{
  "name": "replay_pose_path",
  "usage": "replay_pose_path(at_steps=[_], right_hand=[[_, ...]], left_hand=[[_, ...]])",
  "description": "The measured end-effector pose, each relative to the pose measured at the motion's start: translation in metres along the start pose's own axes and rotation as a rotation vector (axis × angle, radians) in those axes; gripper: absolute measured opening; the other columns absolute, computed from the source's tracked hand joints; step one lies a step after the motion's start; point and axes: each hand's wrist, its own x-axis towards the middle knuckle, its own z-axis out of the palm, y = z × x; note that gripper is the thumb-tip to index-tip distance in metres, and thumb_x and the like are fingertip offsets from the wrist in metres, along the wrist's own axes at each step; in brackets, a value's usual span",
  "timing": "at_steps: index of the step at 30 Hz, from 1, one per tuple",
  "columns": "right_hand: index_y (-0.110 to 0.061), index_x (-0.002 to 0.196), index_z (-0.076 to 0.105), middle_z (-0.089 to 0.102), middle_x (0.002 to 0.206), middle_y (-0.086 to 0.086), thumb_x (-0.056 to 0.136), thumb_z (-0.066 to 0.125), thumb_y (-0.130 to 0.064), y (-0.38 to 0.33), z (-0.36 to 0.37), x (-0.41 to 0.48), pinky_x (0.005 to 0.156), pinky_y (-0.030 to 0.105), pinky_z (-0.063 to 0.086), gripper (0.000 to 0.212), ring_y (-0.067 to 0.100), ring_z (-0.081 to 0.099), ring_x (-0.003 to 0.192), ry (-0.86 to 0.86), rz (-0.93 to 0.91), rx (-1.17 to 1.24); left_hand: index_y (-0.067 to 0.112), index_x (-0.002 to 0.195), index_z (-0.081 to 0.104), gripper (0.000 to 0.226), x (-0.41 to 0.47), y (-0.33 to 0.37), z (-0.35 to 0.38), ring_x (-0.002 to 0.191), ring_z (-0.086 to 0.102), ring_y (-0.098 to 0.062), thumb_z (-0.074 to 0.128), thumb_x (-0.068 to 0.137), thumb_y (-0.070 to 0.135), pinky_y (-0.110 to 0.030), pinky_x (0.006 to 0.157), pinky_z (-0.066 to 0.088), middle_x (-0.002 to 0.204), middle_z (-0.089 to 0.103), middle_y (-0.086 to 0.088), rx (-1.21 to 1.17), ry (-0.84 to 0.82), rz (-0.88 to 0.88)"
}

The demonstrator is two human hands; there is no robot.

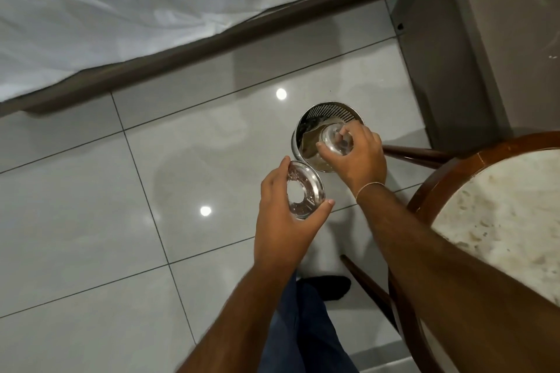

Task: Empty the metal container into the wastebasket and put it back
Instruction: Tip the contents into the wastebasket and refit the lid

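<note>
A round perforated metal wastebasket (328, 113) stands on the tiled floor beside the table, with brownish paper inside. Directly over its opening, my right hand (356, 154) grips a small shiny metal container (333, 141) tipped on its side. My left hand (285, 221) holds the container's round metal lid (303, 194), a ring-shaped disc with a hole in the middle, to the left of the basket and a little nearer to me.
A round marble-topped table (509, 209) with a dark wooden rim and legs stands at the right. A bed with white sheets (121, 9) and a brown frame runs across the top left. A grey cabinet (439, 39) rises behind the basket. My leg and dark shoe (327, 286) are below.
</note>
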Motion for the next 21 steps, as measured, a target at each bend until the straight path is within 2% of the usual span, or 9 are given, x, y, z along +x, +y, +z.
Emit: replay_pose_path(at_steps=[2, 3, 6, 9, 11, 15, 18, 19, 21], right_hand=[[-0.02, 0.123, 0.058, 0.071, 0.117, 0.008, 0.079, 0.086, -0.057, -0.002, -0.001, -0.001, 0.083, 0.048, 0.061, 0.065, 0.033, 0.062, 0.111, 0.008, 0.039, -0.01], [-0.019, 0.124, 0.058, 0.071, 0.117, 0.009, 0.079, 0.086, -0.057, -0.001, -0.001, -0.002, 0.082, 0.048, 0.061, 0.065, 0.033, 0.062, 0.111, 0.02, 0.032, -0.019], [-0.014, 0.099, 0.064, 0.072, 0.103, 0.008, 0.079, 0.087, -0.05, 0.004, 0.002, -0.005, 0.078, 0.052, 0.058, 0.047, 0.034, 0.061, 0.1, 0.063, -0.051, -0.065], [-0.016, 0.111, 0.061, 0.072, 0.106, 0.008, 0.077, 0.087, -0.053, 0.001, 0.002, -0.007, 0.075, 0.041, 0.057, 0.057, 0.034, 0.062, 0.102, 0.079, -0.003, -0.061], [-0.018, 0.121, 0.059, 0.072, 0.112, 0.008, 0.078, 0.085, -0.057, 0.0, 0.001, -0.007, 0.074, 0.039, 0.055, 0.063, 0.032, 0.062, 0.105, 0.089, 0.01, -0.059], [-0.014, 0.107, 0.067, 0.074, 0.106, 0.007, 0.08, 0.086, -0.052, -0.001, 0.0, -0.007, 0.076, 0.05, 0.06, 0.05, 0.034, 0.061, 0.102, 0.096, -0.041, -0.06], [-0.019, 0.128, 0.06, 0.074, 0.117, 0.007, 0.079, 0.085, -0.057, -0.009, -0.002, -0.01, 0.08, 0.045, 0.059, 0.067, 0.033, 0.062, 0.11, 0.061, 0.035, -0.003], [-0.018, 0.128, 0.061, 0.074, 0.117, 0.008, 0.08, 0.081, -0.059, -0.01, -0.003, -0.011, 0.081, 0.045, 0.059, 0.067, 0.033, 0.062, 0.11, 0.06, 0.025, 0.001], [-0.011, 0.113, 0.069, 0.076, 0.109, 0.01, 0.081, 0.066, -0.063, -0.01, -0.006, -0.011, 0.081, 0.051, 0.059, 0.061, 0.036, 0.062, 0.104, 0.065, -0.041, -0.011]], left_hand=[[0.034, 0.165, 0.03, 0.102, 0.002, -0.001, 0.0, 0.127, 0.039, 0.024, 0.087, 0.082, 0.052, 0.007, 0.091, 0.034, 0.157, 0.04, 0.012, -0.001, -0.004, 0.005], [0.034, 0.165, 0.03, 0.102, 0.003, -0.001, 0.0, 0.127, 0.039, 0.024, 0.087, 0.082, 0.052, 0.007, 0.091, 0.034, 0.157, 0.04, 0.012, 0.0, -0.006, 0.008], [0.035, 0.164, 0.03, 0.102, 0.007, -0.002, 0.0, 0.125, 0.044, 0.017, 0.087, 0.081, 0.053, 0.008, 0.091, 0.033, 0.157, 0.04, 0.012, -0.015, -0.009, 0.006], [0.04, 0.164, 0.029, 0.103, 0.014, -0.003, 0.003, 0.129, 0.042, 0.009, 0.087, 0.081, 0.055, 0.008, 0.089, 0.036, 0.159, 0.039, 0.013, -0.087, 0.013, -0.053], [0.04, 0.164, 0.028, 0.104, 0.022, -0.003, 0.004, 0.131, 0.042, 0.005, 0.087, 0.081, 0.056, 0.002, 0.094, 0.037, 0.16, 0.038, 0.013, -0.103, 0.018, -0.074], [0.037, 0.165, 0.028, 0.105, 0.037, -0.001, 0.008, 0.134, 0.042, -0.002, 0.086, 0.08, 0.059, -0.021, 0.104, 0.043, 0.163, 0.038, 0.007, -0.088, 0.023, -0.087], [0.037, 0.164, 0.03, 0.104, 0.046, 0.002, 0.012, 0.138, 0.045, -0.008, 0.086, 0.08, 0.06, -0.015, 0.097, 0.041, 0.162, 0.04, 0.006, -0.1, 0.022, -0.107], [0.038, 0.164, 0.031, 0.103, 0.049, 0.004, 0.015, 0.137, 0.045, -0.007, 0.086, 0.08, 0.06, -0.01, 0.094, 0.039, 0.162, 0.041, 0.006, -0.102, 0.019, -0.106], [0.038, 0.163, 0.031, 0.101, 0.052, 0.006, 0.019, 0.132, 0.042, -0.002, 0.086, 0.08, 0.058, -0.004, 0.087, 0.034, 0.161, 0.042, 0.006, -0.1, 0.012, -0.099]])
